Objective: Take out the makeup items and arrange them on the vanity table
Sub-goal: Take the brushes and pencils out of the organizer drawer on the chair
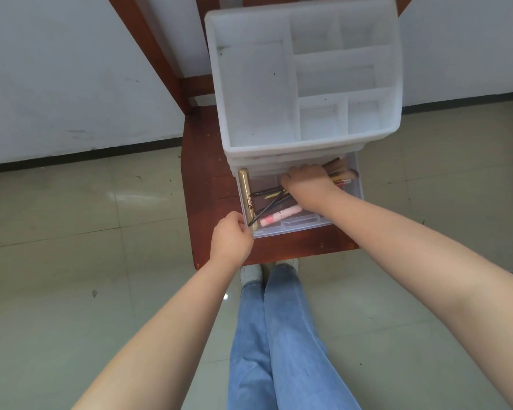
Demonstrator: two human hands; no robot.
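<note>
Organizer: white plastic box, sits on the red-brown wooden worktop, top split into several open boxes with bare floors
Drawer: clear plastic, pulled out from the bottom of the organizer toward the person, holds the makeup items
Gold tube: long and shiny, dark letters on it, lies along the left wall of the drawer
Pink tube: lies near the front of the drawer, just beside thin dark pencils
Brushes: wooden handles, at the right back of the drawer, partly hidden under the right hand
Left hand: at the front left corner of the drawer, fingers curled, thumb and fingers pinch the drawer corner
Right hand: reaches down into the drawer, palm down, fingers bent over the brushes and pencils at the back; cannot tell if the fingers have really closed round any of them
Arms: both bare, stretched forward from the bottom of the view
Legs: blue jeans, light shoes, stand right in front of the worktop
Floor: pale shiny tiles, small dark specks
Wall: white, scuffed, dark strip along the bottom
</note>
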